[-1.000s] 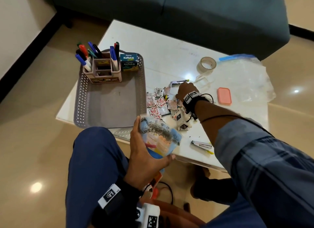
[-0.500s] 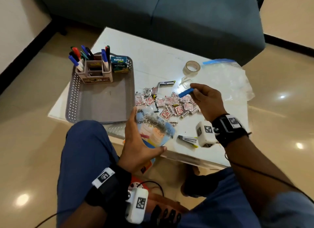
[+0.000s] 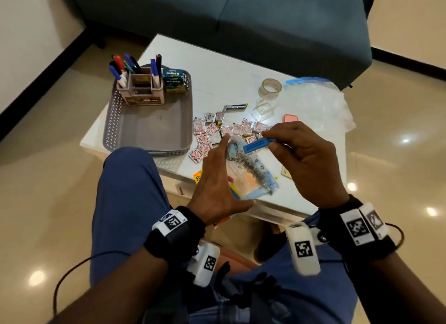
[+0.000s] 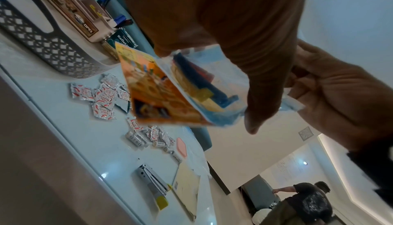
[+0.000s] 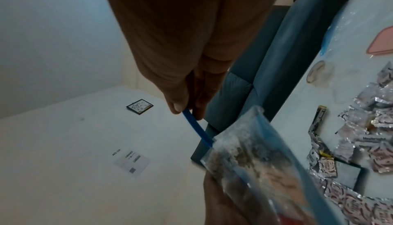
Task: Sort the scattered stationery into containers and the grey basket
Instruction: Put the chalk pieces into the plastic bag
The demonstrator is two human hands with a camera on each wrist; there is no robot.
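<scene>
My left hand [image 3: 217,176] holds a clear plastic pouch [image 3: 251,174] over the table's near edge, thumb under it and fingers along its left side. Coloured pieces show inside the pouch [image 4: 170,94]. My right hand [image 3: 296,154] pinches a flat blue plastic strip [image 3: 255,145] between thumb and fingers. The blue strip's [image 5: 195,126] free end sits at the pouch's [image 5: 255,161] upper end. The grey basket [image 3: 113,121] stands at the table's left, with a pen holder [image 3: 142,89] full of markers and a small green box [image 3: 173,82] at its far end.
Several foil sachets [image 3: 207,133] lie scattered mid-table beside the basket. A tape roll [image 3: 271,87], a pink eraser [image 3: 290,118] and a clear zip bag [image 3: 321,101] lie at the right. Batteries [image 4: 138,139] and a stapler [image 4: 152,183] lie near the front edge.
My right hand lifted the blue strip off the sachet pile and drew it back to the pouch. My left hand raised the pouch toward it.
</scene>
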